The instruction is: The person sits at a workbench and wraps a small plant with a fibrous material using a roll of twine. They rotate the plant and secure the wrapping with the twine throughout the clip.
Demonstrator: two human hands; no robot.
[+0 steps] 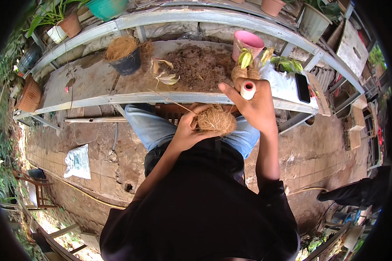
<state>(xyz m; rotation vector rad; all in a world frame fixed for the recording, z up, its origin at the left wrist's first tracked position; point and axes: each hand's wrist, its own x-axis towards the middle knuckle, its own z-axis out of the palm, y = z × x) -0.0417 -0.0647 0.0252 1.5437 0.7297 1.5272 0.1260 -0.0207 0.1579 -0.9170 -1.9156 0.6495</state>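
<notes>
A ball of coconut fibre (217, 121) wound with thread rests in my left hand (191, 129), above my lap. A thin stem with pale, dry leaves (166, 77) rises from it towards the bench. Up and to the right of the ball, my right hand (256, 106) grips a spool of white thread (248, 93), its hollow end facing up. Just behind that hand, fibre-wrapped root balls (239, 74) with yellow-green leaves stand before a pink pot (249, 42). Loose brown soil and fibre (199, 67) lie on the bench.
A metal-framed bench (170, 98) crosses in front of me. It holds a black pot of coconut fibre (125, 62), a white plastic bag (276, 83) and a phone (302, 88). A terracotta planter (29, 93) stands at the left end. Another person's dark-clothed leg (344, 194) shows at right.
</notes>
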